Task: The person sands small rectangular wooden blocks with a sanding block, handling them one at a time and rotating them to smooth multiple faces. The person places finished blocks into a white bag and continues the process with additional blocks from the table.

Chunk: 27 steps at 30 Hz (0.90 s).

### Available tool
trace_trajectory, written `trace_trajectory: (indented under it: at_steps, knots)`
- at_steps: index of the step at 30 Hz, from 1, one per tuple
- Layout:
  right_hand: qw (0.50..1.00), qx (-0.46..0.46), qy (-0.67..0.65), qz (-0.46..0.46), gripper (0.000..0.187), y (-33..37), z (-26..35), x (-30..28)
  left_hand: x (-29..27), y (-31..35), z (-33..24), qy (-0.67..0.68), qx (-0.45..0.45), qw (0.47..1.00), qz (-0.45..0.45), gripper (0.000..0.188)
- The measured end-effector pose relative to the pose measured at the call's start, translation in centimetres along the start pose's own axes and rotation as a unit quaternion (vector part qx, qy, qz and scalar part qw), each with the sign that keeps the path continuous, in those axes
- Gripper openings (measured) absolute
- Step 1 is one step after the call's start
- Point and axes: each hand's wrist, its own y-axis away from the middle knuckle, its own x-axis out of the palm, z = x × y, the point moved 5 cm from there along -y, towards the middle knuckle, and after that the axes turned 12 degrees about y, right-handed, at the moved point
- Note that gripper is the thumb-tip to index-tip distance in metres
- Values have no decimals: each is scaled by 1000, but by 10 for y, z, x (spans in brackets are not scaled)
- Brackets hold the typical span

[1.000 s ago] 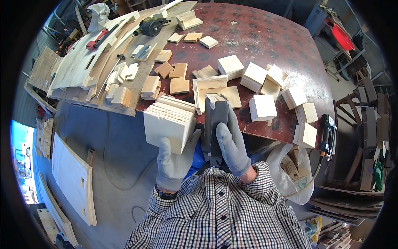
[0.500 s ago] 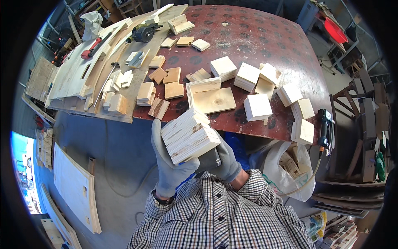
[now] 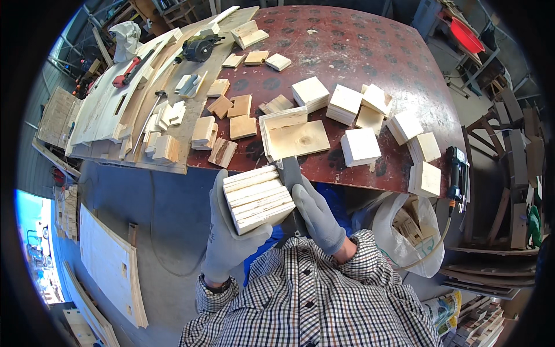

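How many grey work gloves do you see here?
2: one on the left hand, which holds a stack of wood pieces; one on the right hand, which holds a dark bar. Others may be hidden.

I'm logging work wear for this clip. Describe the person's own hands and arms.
The left hand and right hand each wear a close-fitting grey work glove. Both arms have long shirt sleeves in a dark-and-white check. A dark wristband, possibly a watch, shows below the left glove; a strip of right wrist is uncovered between glove and sleeve.
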Motion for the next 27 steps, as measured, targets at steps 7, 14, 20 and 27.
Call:
trace_trajectory:
  at_steps: [7, 14, 20, 27]
  knots:
    - [947, -130, 292, -47, 71, 11, 26, -9, 1, 15, 34, 184, -71, 980, -37, 102]
    - [930, -201, 308, -27, 77, -13, 47, -11, -1, 35, 69, 459, -66, 877, -127, 74]
    - [875, -230, 425, 16, 81, -1, 40, 2, -3, 18, 51, 529, -85, 834, -133, 77]
    - [988, -86, 124, 30, 66, 6, 2, -18, -4, 21, 74, 549, -108, 824, -93, 83]
